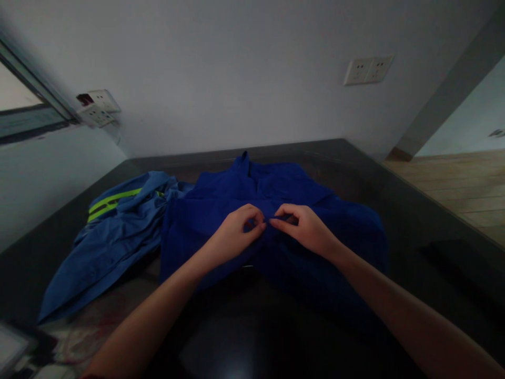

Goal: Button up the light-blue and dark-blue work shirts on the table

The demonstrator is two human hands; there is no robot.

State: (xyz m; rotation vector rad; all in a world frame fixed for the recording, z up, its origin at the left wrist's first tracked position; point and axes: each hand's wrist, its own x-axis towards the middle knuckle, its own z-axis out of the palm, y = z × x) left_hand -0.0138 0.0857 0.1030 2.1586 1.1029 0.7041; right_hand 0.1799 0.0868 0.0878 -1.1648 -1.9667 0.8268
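A dark blue garment (pixel 221 189) lies spread on the dark table, its collar-like peak toward the wall. Over its middle, my left hand (pixel 241 227) pinches the cloth between thumb and forefinger. My right hand (pixel 303 227) does the same just to the right, fingertips almost meeting those of the left. The cloth between them is slightly raised. Whether a button or other small fastening sits between the fingertips is too dark and small to tell. Left of the garment, a lighter blue piece of clothing (pixel 122 237) with yellow-green stripes lies crumpled.
The dark table (pixel 335 158) reaches the white wall, which carries a double socket (pixel 369 70) at right and more sockets (pixel 98 108) at left. A dark flat object (pixel 465 263) lies near the right edge. Blurred items (pixel 43 352) sit at the lower left.
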